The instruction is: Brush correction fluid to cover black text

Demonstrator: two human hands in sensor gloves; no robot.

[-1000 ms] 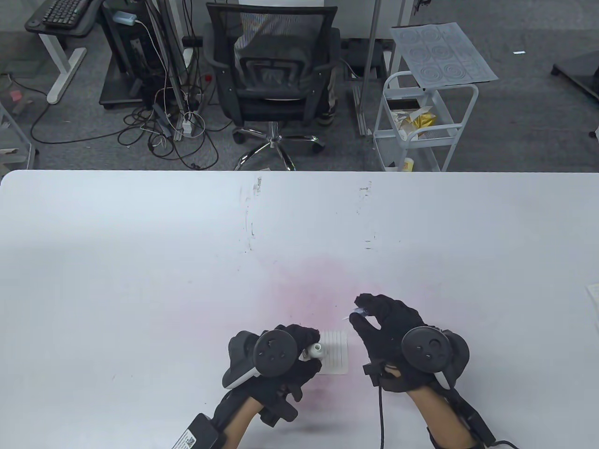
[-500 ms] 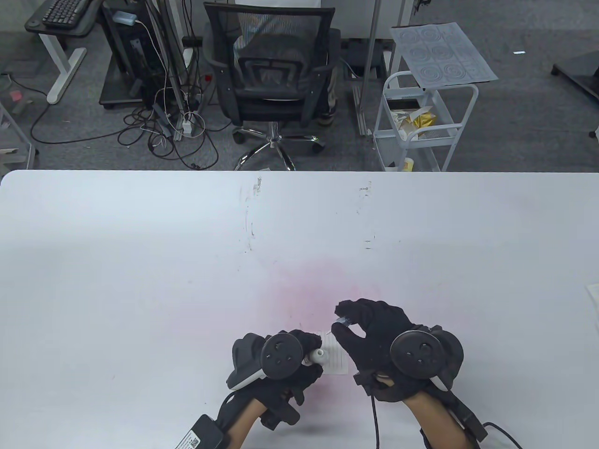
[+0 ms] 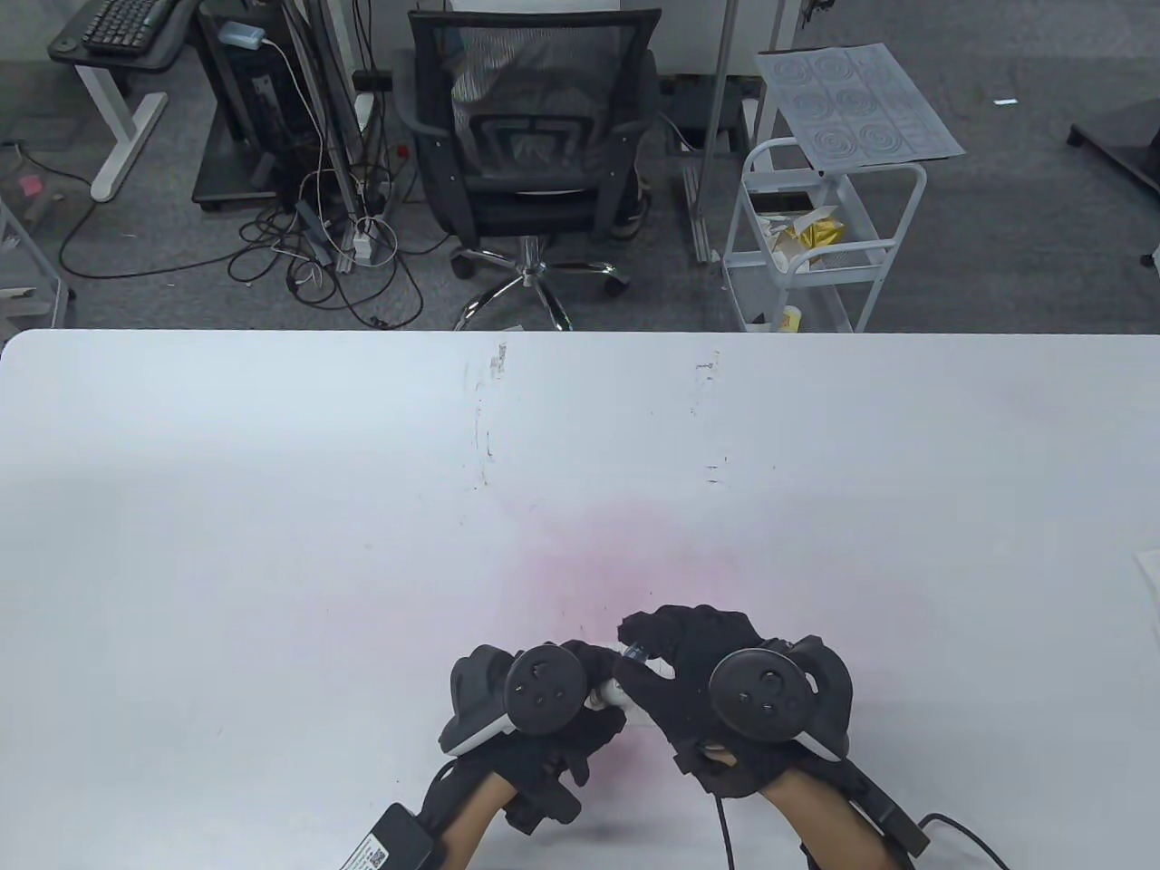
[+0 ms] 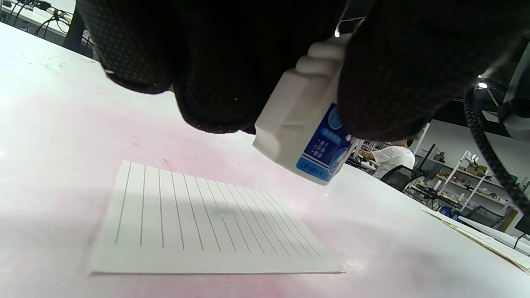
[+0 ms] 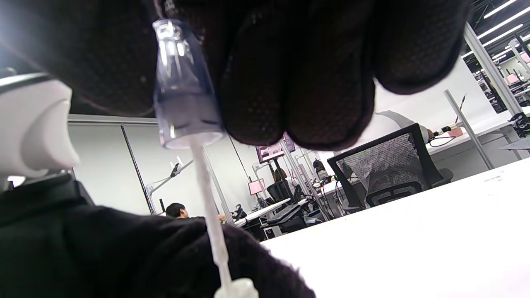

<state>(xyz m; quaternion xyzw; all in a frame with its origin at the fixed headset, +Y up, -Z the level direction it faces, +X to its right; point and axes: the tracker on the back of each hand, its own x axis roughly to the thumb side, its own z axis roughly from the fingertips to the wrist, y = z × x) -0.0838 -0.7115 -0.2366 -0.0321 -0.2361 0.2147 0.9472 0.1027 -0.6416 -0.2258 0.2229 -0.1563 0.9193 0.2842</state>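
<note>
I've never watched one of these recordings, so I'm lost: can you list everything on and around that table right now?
Table: one, white with a pink stain, fills the lower view.
Lined paper: one, white, flat on the table below the bottle.
Correction fluid bottle: one, white with blue label, tilted, gripped in the left hand.
Brush cap: one, clear with a white brush stem, pinched in the right hand, stem reaching down to the bottle's neck.
Office chair: one, black mesh, beyond the table.
Cart: one, white, right of the chair.
Left hand: one, black glove.
Right hand: one, black glove.
</note>
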